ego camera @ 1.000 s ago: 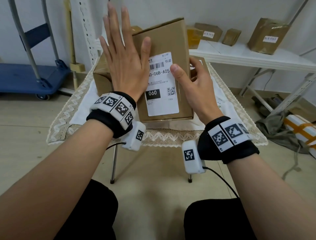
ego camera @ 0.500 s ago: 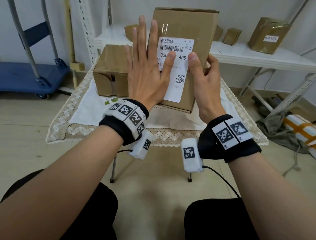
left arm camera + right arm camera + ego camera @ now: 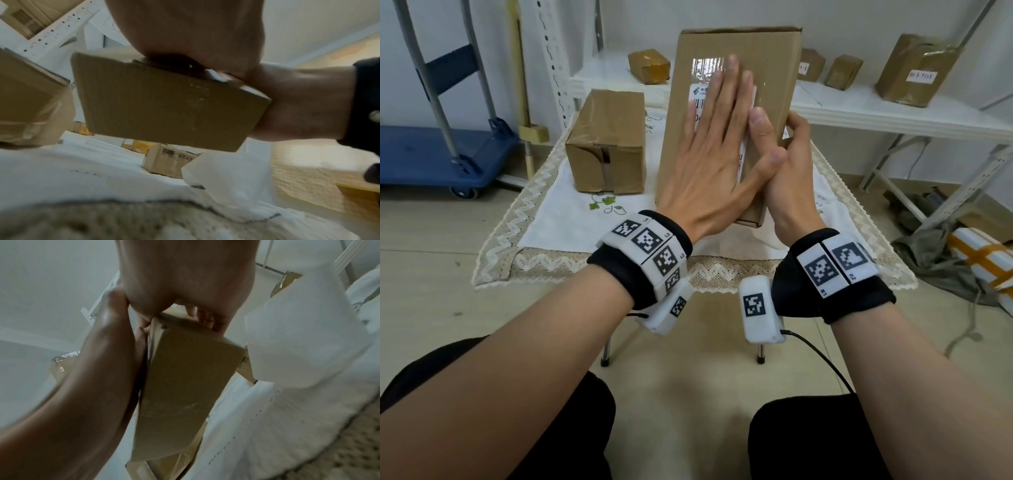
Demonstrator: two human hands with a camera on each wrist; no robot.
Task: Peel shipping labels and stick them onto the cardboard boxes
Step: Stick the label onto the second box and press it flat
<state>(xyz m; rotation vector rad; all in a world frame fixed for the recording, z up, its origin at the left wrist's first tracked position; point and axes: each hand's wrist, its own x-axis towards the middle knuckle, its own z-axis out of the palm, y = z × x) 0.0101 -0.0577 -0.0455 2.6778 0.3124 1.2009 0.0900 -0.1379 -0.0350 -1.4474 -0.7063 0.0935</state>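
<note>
A tall cardboard box (image 3: 774,54) is held upright above the small table, its underside showing in the left wrist view (image 3: 164,105) and the right wrist view (image 3: 185,394). A white shipping label (image 3: 698,92) is stuck on its near face, mostly hidden. My left hand (image 3: 719,137) lies flat on the label with straight fingers. My right hand (image 3: 780,150) grips the box's right edge, thumb on the front, fingers curled behind. A second cardboard box (image 3: 609,137) lies on the table at the left.
The table carries a white cloth (image 3: 565,222) with a lace border. Behind it a white shelf (image 3: 893,109) holds several taped parcels, one large (image 3: 917,68). A blue hand cart (image 3: 441,154) stands at the left. Cloth and a striped bundle (image 3: 983,260) lie on the floor, right.
The box has been raised and tipped more upright. My left hand slid to the right across the label and now covers most of it. My right hand keeps its grip on the right edge.
</note>
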